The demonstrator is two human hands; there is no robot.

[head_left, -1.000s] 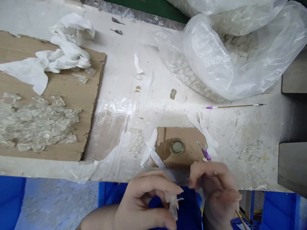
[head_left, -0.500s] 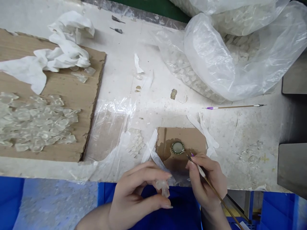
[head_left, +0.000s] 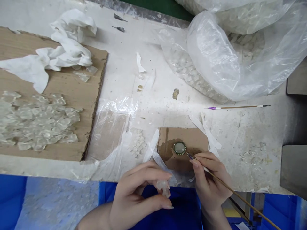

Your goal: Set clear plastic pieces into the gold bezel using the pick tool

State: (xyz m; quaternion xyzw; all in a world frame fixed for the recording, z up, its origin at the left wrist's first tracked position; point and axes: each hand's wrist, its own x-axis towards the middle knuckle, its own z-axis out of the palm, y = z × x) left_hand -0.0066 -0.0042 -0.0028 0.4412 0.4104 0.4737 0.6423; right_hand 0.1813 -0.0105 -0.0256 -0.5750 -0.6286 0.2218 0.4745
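My right hand (head_left: 211, 182) is closed round a thin wooden-handled brush (head_left: 223, 183), its tip at the lower right of a small round dish (head_left: 179, 148) with a beaded green rim, which looks like a bottle cap. Pale liquid seems to fill it. The dish sits on a small piece of brown cardboard (head_left: 172, 163) with a damp stain around it. Near the table's front edge, my left hand (head_left: 141, 191) curls its fingers round a small clear plastic piece (head_left: 163, 187), whose exact kind I cannot make out.
On the left, a cardboard sheet (head_left: 96, 95) bears a heap of clear pieces (head_left: 43, 119) and a crumpled white cloth (head_left: 69, 41). A plastic bag (head_left: 213, 54) of such pieces stands at the back right. Another brush (head_left: 237, 107) lies before it. Small white pieces (head_left: 137, 142) lie left of the dish.
My right hand has shifted slightly right, and the brush now lies flatter, with its tip at the dish's rim. My left hand keeps its hold; the view has shifted slightly.
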